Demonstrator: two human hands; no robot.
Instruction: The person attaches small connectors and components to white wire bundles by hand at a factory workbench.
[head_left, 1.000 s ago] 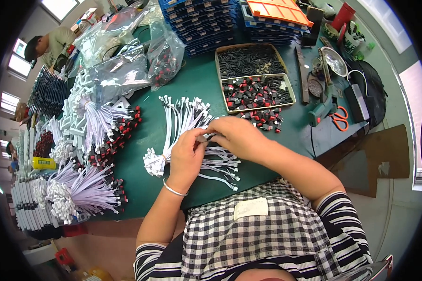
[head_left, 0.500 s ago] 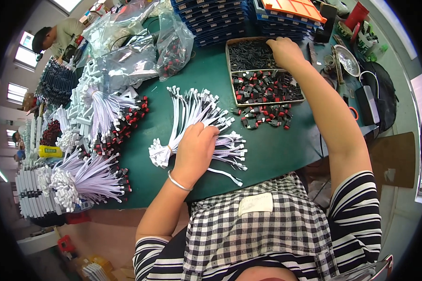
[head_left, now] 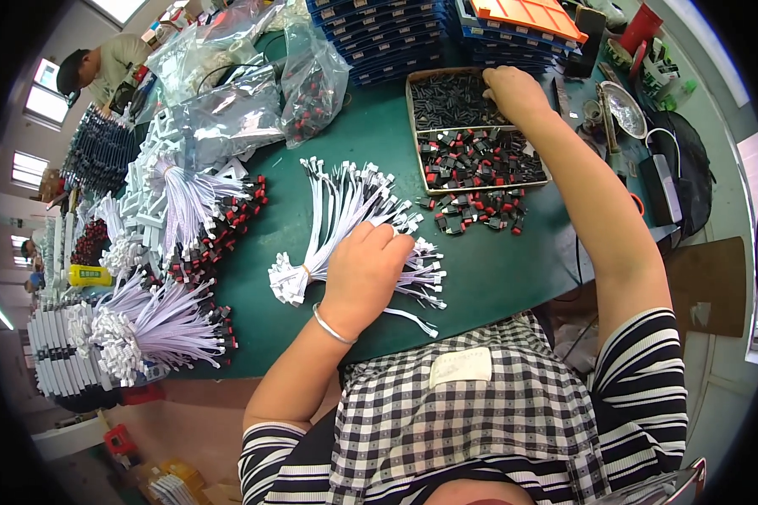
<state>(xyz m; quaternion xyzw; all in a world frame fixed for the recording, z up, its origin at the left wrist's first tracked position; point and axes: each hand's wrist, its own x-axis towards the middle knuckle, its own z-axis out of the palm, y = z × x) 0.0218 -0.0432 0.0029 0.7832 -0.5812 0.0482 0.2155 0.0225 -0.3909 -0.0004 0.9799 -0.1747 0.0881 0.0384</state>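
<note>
- Right hand (head_left: 518,99): now at the upper right of the divided box (head_left: 414,135), over the compartment of small black parts (head_left: 446,99). One second ago it was beside the left hand, over the cables; compared with half a second ago, its position is nearly the same.
- Right hand condition: fingers bent, tips down at the black parts. Whether anything is pinched cannot be told.
- Left hand (head_left: 366,271): curled, knuckles up, over the middle of the white cable bundle (head_left: 335,227). It has moved slightly right and toward the body since half a second ago. Fingertips hidden; hold on a cable cannot be confirmed.
- Cable bundle: lies on the green table (head_left: 257,261), banded near its lower-left end, loose ends fanned up and to the right. Its placement is essentially unchanged from half a second ago.
- Red-and-black connectors (head_left: 476,160): fill the box's nearer compartment; a loose pile (head_left: 480,210) lies just in front. No clear change noted.
</note>
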